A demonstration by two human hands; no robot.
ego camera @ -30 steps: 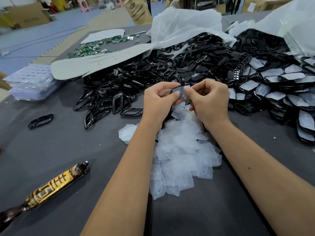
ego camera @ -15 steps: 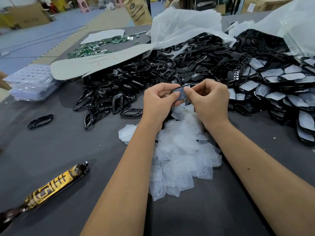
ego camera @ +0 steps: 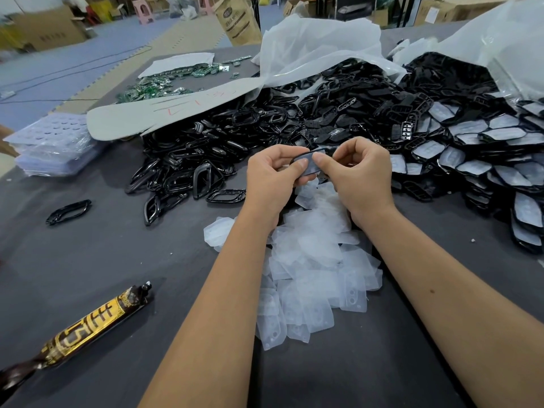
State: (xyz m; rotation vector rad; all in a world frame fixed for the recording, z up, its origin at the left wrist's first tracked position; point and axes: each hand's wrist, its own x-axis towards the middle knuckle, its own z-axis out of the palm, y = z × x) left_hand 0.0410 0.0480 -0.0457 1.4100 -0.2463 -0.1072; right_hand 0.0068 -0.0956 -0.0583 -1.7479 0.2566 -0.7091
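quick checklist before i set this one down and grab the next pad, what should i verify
1. Grip: left hand and right hand both pinch the black frame: ok.
2. Clear pad fully seated in the frame: cannot tell, the thumbs cover it.
3. Loose pads at hand, piled under the wrists: ok.
4. Empty frames at hand, heaped left of the hands: ok.
5. Finished pieces laid out on the right, a place to set this one: ok.

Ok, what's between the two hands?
In the head view, a small black frame with a clear pad in it, pinched by the left hand and the right hand.
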